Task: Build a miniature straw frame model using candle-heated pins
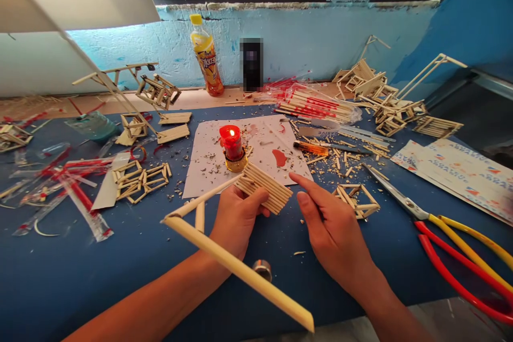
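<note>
My left hand (240, 214) grips a small panel of wooden sticks (268, 188), its thumb pressed on top. A long bent arm of joined sticks (240, 267) runs from the panel's left side toward me, over my forearm. Just right of the panel, my right hand (332, 224) has its index finger stretched out and its thumb apart, with nothing held. Behind the panel a lit red candle (231, 141) stands in a gold holder (236, 162) on a white sheet (204, 176) strewn with dark bits. Near my right knuckles lies a small stick frame (358, 200).
Scissors with red and yellow handles (420, 216) lie at right, beside printed cards (460, 171). A drink bottle (207, 59) stands at the back. Wrapped sticks (316, 106), stick models (385, 96) and red plastic wrappers (76, 187) lie around. A small metal cylinder (262, 269) is near.
</note>
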Demonstrator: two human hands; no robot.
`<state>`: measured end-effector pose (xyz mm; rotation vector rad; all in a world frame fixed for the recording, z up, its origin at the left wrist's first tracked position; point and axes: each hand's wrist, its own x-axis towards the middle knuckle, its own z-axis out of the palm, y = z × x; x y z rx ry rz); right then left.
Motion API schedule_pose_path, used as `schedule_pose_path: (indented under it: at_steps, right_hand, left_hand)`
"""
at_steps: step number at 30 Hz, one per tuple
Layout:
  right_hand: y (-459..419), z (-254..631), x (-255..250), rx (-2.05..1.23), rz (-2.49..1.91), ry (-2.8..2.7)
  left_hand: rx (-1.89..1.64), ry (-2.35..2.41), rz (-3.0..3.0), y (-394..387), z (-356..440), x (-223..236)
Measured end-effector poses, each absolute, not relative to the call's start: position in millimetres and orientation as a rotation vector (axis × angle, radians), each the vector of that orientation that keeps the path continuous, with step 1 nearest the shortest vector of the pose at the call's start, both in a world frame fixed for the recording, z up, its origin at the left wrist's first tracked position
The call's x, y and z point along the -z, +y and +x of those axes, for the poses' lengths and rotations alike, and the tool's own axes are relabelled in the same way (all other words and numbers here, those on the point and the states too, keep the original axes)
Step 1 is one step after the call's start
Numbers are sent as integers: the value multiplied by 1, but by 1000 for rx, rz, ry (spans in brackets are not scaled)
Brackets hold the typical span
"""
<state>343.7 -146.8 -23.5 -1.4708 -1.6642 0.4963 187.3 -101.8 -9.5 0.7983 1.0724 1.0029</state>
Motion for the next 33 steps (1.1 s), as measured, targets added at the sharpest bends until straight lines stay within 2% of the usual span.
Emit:
schedule_pose_path:
  at_steps: [6,14,22,33]
  right_hand:
    - [-150,344,23,-515,-1421,-1766]
    - [-152,343,26,-605,-1401,-1558]
    - [-146,333,18,-272,-1403,-1744]
    - [-151,326,26,86,-1487,-1827]
  left_hand:
    - [-1012,1078,818,-101,187,9]
    - [-986,1055,841,-101,187,15]
    - [-1009,1064,835,-98,187,33]
    - [-1002,1069,858,-99,190,17]
